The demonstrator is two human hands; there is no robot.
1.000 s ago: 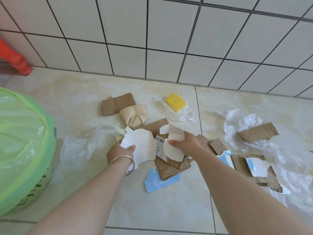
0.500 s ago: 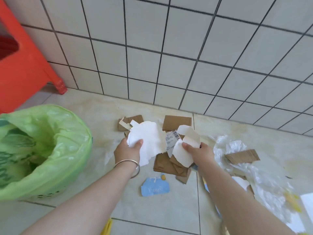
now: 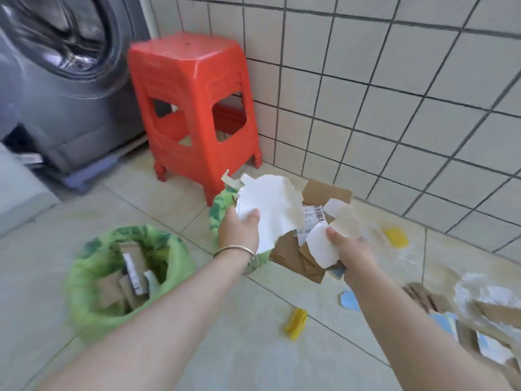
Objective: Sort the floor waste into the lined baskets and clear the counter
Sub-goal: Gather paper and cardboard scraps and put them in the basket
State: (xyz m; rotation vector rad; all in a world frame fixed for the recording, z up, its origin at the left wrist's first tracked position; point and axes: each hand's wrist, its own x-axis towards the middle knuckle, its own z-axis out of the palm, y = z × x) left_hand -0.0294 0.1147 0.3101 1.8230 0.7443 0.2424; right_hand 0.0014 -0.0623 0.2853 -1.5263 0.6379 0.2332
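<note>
- Head view: the left hand is clenched on a large torn white sheet, thumb on top of it, and a metal bangle sits on the wrist.
- The right hand is grasping a smaller white scrap together with brown cardboard pieces. The two hands carry this as one bundle, held above the floor.
- Between the hands a shipping label with a barcode lies in the bundle. Its printed text is too blurred to read.
- Below and to the left of the left hand stands a basket with a green liner. Cardboard and paper already lie inside it.
- A second green-lined basket is just behind the left hand. The white sheet and the hand hide most of it, so I cannot tell what is in it.
- Below the right hand, on the floor, lie a yellow piece and a blue scrap. More cardboard and clear plastic are at the right, cut off by the picture edge.
- Far above the left hand stand a red plastic stool and a grey washing machine, both blurred.
</note>
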